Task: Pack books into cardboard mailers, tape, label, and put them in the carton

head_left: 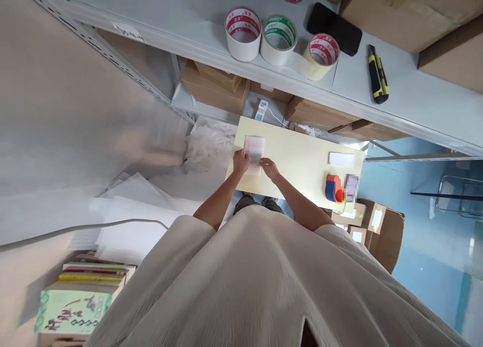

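A flat, pale pink and white rectangular packet lies on the cream tabletop, near its left end. Its print is too blurred to read. My left hand is closed on the packet's left edge, fingers curled in. At the right edge, my right hand pinches the packet between thumb and fingertips. Farther right on the same table sit an orange and blue tape dispenser, a white slip and a blurred-out purplish item.
A grey shelf above the table carries several tape rolls, a black phone, a yellow-black utility knife and cartons. White sheets and stacked books lie at left. Cardboard boxes stand right.
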`<state>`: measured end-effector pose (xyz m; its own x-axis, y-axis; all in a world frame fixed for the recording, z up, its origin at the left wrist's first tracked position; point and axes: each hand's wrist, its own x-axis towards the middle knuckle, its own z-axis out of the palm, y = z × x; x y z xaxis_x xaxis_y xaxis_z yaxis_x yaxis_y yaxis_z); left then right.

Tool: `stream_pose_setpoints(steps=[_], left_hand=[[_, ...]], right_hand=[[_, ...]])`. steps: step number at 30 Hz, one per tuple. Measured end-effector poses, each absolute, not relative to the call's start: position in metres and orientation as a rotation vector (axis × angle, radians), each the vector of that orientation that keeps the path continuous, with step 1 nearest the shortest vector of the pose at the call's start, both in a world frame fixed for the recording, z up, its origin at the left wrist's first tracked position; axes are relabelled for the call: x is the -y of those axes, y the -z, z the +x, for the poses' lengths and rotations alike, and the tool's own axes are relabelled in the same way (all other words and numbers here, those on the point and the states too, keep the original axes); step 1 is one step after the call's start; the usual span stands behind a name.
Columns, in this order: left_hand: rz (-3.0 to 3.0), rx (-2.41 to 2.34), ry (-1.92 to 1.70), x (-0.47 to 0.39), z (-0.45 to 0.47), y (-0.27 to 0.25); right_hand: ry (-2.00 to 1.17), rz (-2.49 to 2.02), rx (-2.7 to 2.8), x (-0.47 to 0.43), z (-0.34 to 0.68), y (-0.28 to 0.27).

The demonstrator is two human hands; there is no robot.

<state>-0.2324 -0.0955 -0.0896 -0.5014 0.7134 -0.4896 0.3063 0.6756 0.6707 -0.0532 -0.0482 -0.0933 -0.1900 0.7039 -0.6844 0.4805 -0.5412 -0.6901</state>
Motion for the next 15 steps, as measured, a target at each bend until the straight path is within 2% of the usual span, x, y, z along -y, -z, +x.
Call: stream_pose_setpoints(steps=[6, 15], left_hand=[[0.815, -2.085, -0.511, 0.115, -0.228, 0.088], [0.865, -2.022, -0.714, 0.083, -0.255, 0.101]], right_hand=[[-1.835, -1.916, 1.405, 0.047, -0.060, 0.101], [-1.846, -1.790, 1.284, 0.009, -0.096, 0.095]])
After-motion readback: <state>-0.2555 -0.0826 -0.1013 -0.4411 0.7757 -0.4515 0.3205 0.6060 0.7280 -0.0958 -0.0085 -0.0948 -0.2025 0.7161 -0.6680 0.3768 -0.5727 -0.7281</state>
